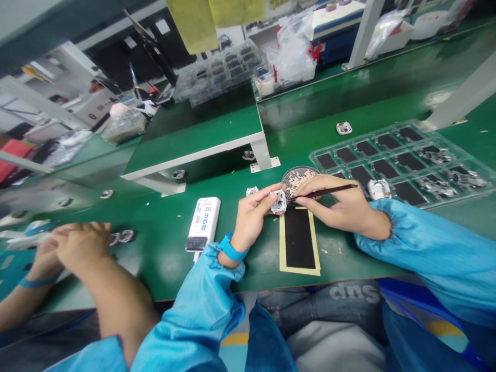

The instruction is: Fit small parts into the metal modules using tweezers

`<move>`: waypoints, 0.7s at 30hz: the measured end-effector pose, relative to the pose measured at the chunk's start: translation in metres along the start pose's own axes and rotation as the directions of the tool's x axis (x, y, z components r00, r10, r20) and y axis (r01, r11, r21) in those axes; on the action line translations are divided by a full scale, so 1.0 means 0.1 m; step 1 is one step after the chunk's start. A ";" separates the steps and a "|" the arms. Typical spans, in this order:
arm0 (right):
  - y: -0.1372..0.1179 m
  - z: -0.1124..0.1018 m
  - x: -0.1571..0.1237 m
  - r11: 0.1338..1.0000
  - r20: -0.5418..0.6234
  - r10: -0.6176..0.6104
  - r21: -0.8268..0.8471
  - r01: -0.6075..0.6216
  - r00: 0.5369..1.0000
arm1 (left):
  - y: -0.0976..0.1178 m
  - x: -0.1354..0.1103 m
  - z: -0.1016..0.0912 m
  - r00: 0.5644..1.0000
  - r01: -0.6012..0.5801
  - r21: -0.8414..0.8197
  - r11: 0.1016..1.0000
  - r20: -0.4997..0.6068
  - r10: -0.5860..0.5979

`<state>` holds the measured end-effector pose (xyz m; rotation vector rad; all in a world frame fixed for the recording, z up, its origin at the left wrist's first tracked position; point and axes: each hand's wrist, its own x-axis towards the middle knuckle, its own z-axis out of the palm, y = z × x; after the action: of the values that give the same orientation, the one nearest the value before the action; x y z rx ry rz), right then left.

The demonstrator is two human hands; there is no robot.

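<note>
My left hand [250,214] pinches a small white housing [278,202] between thumb and fingers, its open side partly showing. In my right hand [341,209] is a pair of dark tweezers [333,189], held like a pen. Their tips reach the right side of the housing; whether they grip a part is too small to tell. Just behind the hands stands a round grey mesh dish [287,178] strewn with small beige pieces. Below them lies a black sheet [299,240] with a pale yellow border. Another white housing [251,191] sits behind my left fingers.
A white power bank [203,222] lies left of my left arm. Clear plastic trays [470,163] with black pads and small parts spread at right, a white housing [378,189] on their near edge. A green raised shelf [201,139] stands behind. A co-worker's hands [79,243] are at far left.
</note>
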<state>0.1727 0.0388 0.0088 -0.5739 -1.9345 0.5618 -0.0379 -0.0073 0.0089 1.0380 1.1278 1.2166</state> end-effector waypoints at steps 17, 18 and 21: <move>0.09 -0.08 0.13 0.882 0.231 0.263 0.337 -0.330 0.937 | 0.02 0.01 0.00 1.000 0.000 -0.051 0.999 -0.004 0.000; 0.11 -0.10 0.15 0.852 0.274 0.273 0.375 -0.364 0.922 | 0.02 0.01 0.00 1.000 0.005 -0.050 0.999 0.007 -0.005; 0.13 -0.19 0.23 0.795 0.353 0.277 0.437 -0.420 0.894 | 0.02 0.02 -0.02 0.999 0.037 -0.047 0.998 0.032 -0.036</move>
<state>0.1833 0.0661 0.0241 -0.5346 -1.8246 1.4093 -0.0396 -0.0054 0.0104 0.9932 1.0848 1.1893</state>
